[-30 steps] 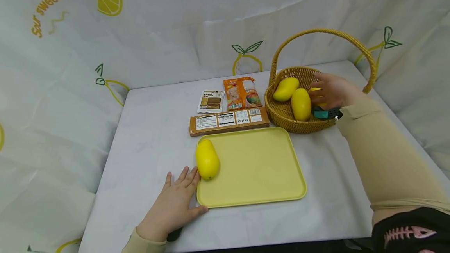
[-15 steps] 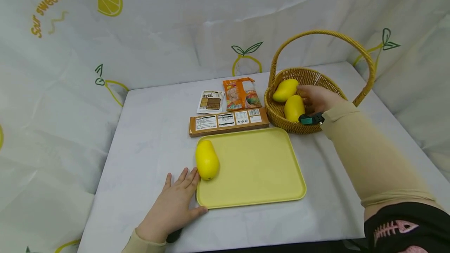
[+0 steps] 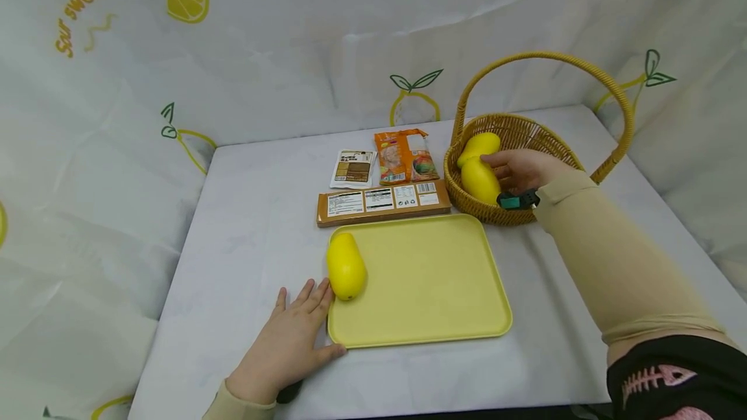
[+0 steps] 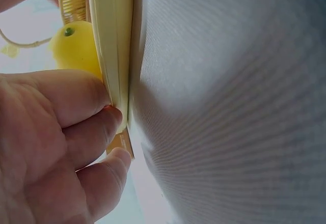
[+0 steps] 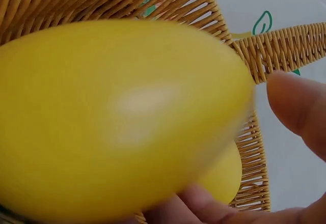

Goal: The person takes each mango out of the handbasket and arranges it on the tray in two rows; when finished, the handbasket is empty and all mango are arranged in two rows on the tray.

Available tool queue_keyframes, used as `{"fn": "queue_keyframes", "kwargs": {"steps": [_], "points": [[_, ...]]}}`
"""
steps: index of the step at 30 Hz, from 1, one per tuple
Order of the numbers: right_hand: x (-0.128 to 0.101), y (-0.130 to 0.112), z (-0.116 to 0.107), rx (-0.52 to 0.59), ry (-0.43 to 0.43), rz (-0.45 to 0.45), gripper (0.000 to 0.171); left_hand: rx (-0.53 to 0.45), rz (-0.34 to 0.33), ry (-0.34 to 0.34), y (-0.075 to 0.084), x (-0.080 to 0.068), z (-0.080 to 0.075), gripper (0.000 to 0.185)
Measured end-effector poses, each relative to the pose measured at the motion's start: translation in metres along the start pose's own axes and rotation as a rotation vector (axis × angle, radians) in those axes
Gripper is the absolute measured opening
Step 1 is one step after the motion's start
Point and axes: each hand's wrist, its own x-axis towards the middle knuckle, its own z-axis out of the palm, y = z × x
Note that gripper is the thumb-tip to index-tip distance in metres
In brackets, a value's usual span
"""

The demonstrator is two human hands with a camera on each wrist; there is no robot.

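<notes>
My left hand [image 3: 288, 342] rests flat on the tablecloth, fingers spread, fingertips touching the left edge of the yellow tray [image 3: 426, 284]. A yellow mango [image 3: 346, 266] lies on that tray beside those fingertips. At the right, my right hand [image 3: 519, 167] reaches into the wicker basket [image 3: 484, 212]. Its fingers curl against a mango [image 3: 480, 181] there, which fills much of the right wrist view; the thumb [image 5: 293, 107] shows a small gap from it. Behind lies another mango [image 3: 481, 146] in the basket. The hand covers part of the basket's inside.
The basket's tall handle [image 3: 545, 56] arches over the right forearm. Behind the tray lies a flat brown box [image 3: 382, 201], with a white packet [image 3: 353, 169] and an orange bag [image 3: 405, 156] beyond it. A printed cloth hangs at the back.
My right hand has come down and left into the basket, and the front mango has shifted left and tilted. My left hand and the mango on the tray have stayed put.
</notes>
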Motion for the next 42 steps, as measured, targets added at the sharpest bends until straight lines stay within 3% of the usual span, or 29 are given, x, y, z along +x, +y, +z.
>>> {"fn": "queue_keyframes", "kwargs": {"steps": [7, 15, 22, 26, 34, 37, 42], "points": [[0.004, -0.011, 0.006, -0.184, -0.100, -0.012, 0.085, 0.014, 0.009, 0.013, -0.001, 0.000, -0.001, 0.103], [0.009, -0.023, 0.022, -0.232, -0.105, -0.057, 0.092, 0.011, 0.013, 0.013, -0.002, 0.000, -0.001, 0.103], [0.013, -0.026, 0.024, -0.335, -0.052, -0.158, 0.063, 0.014, 0.011, -0.004, 0.000, 0.000, -0.001, 0.103], [0.012, -0.024, 0.023, -0.267, -0.040, -0.198, 0.052, 0.009, 0.011, -0.004, 0.001, 0.000, -0.001, 0.103], [0.001, -0.027, 0.022, -0.031, -0.055, -0.392, 0.031, 0.005, 0.008, -0.003, 0.001, 0.000, -0.002, 0.103], [-0.002, -0.028, 0.021, 0.044, -0.064, -0.446, 0.030, -0.002, 0.005, -0.006, 0.002, 0.000, -0.003, 0.103], [-0.007, -0.027, 0.018, 0.222, -0.201, -0.557, 0.029, 0.004, -0.001, -0.004, 0.001, 0.001, -0.003, 0.103]]}}
